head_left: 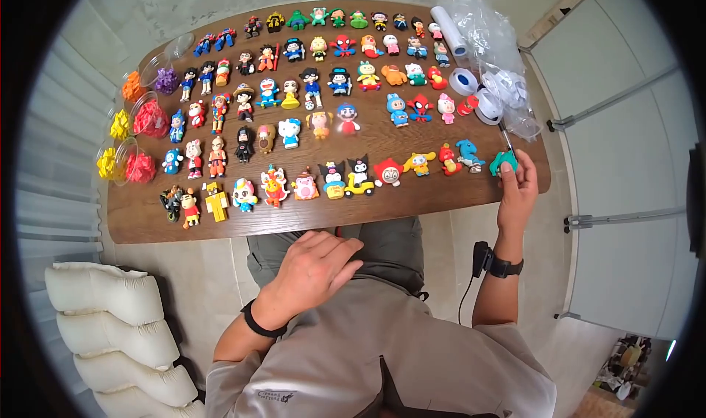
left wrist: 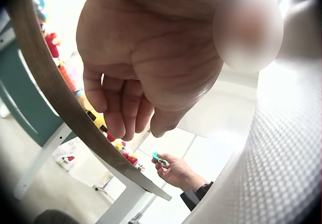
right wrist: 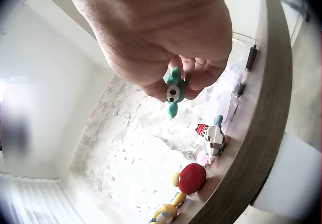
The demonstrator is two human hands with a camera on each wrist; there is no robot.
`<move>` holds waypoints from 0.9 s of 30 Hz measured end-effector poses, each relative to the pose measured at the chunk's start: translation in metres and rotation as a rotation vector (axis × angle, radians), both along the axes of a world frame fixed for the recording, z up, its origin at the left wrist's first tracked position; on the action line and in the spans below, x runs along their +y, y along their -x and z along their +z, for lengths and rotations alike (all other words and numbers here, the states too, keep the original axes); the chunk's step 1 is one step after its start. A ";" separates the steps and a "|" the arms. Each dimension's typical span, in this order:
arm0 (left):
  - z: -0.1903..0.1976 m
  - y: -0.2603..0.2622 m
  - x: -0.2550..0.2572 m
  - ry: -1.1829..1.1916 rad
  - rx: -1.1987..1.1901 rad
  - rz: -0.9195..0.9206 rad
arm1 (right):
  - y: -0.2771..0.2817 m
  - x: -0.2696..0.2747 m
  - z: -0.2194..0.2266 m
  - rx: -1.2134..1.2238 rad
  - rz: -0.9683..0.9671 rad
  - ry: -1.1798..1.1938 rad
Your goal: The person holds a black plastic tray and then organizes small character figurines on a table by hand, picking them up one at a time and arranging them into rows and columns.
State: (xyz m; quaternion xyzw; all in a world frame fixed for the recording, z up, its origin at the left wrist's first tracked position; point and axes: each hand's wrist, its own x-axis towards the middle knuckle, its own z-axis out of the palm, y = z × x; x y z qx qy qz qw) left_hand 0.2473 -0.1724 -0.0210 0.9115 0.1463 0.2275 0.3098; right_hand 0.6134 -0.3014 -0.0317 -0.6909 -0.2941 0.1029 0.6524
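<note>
My right hand [head_left: 519, 191] pinches a small green toy figurine [right wrist: 174, 92] between thumb and fingers. The figurine has big white eyes and green parts sticking out on both sides. It is held over the right end of the wooden table [head_left: 382, 201], beside a blue seahorse-like figurine [head_left: 468, 155] and a red one [head_left: 448, 159]. In front of the table's near edge, above the lap, hovers my left hand [head_left: 315, 269]. Its fingers hang loosely bent with nothing in them, as the left wrist view also shows.
Several rows of colourful figurines, among them a Mario figure [head_left: 348, 118], cover the table. At the left stand clear cups with ribbon bows [head_left: 151, 118]. Tape rolls [head_left: 463, 82], a white roll [head_left: 449, 32], clear plastic bags [head_left: 485, 28] and a black pen [right wrist: 250, 59] lie at the right.
</note>
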 end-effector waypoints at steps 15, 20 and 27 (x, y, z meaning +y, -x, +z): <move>-0.002 -0.002 -0.001 -0.006 0.010 0.025 | 0.034 0.069 0.060 -0.002 0.543 0.052; -0.002 0.006 -0.004 -0.023 0.003 0.047 | 0.045 0.128 0.076 0.043 0.790 0.187; -0.003 0.021 -0.009 -0.004 -0.024 0.101 | 0.049 0.191 0.045 -0.408 0.791 0.487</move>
